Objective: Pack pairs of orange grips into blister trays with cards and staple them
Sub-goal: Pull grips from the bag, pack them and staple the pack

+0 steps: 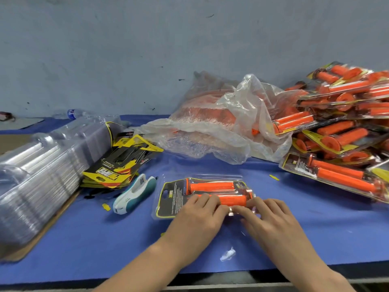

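Blue table cover: blister tray with card and two orange grips lies near centre. Left hand and right hand press its near edge, fingers flat and together. Stapler just left; finished packs piled far right.

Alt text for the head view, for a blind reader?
A left hand and right hand press on a clear blister tray holding two orange grips and a card, on a blue table. A stapler lies left of it beside stacked cards and empty trays; finished packs pile up at right, by a plastic bag.
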Demonstrator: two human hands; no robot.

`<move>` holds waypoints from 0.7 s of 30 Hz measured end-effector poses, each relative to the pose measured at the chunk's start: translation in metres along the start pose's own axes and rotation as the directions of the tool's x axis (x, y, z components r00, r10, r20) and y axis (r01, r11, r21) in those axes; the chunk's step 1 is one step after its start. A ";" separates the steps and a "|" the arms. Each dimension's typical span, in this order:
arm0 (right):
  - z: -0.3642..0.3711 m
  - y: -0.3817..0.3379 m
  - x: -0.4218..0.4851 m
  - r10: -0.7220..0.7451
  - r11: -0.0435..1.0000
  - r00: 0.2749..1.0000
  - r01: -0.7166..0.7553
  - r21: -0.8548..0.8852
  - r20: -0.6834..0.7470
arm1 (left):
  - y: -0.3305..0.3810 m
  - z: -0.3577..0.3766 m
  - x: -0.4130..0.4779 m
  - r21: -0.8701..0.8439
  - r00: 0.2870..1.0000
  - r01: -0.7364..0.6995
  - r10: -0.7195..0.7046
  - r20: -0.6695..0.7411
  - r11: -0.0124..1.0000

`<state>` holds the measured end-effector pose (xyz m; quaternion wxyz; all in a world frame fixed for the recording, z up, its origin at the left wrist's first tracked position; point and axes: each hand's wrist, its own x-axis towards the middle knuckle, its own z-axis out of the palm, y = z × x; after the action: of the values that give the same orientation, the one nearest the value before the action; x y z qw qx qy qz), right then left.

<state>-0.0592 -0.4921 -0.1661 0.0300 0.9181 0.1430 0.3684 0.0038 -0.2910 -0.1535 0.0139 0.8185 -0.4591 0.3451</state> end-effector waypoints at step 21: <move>-0.014 0.033 -0.006 0.099 0.994 0.995 -0.098 -0.039 0.013 | -0.072 -0.018 -0.036 -0.325 0.988 0.142 -0.116 0.097 0.935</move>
<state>-0.0654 -0.5265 -0.1547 0.0307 0.9261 0.0902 0.3651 0.0361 -0.2165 -0.1391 0.1563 0.8455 -0.4558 0.2301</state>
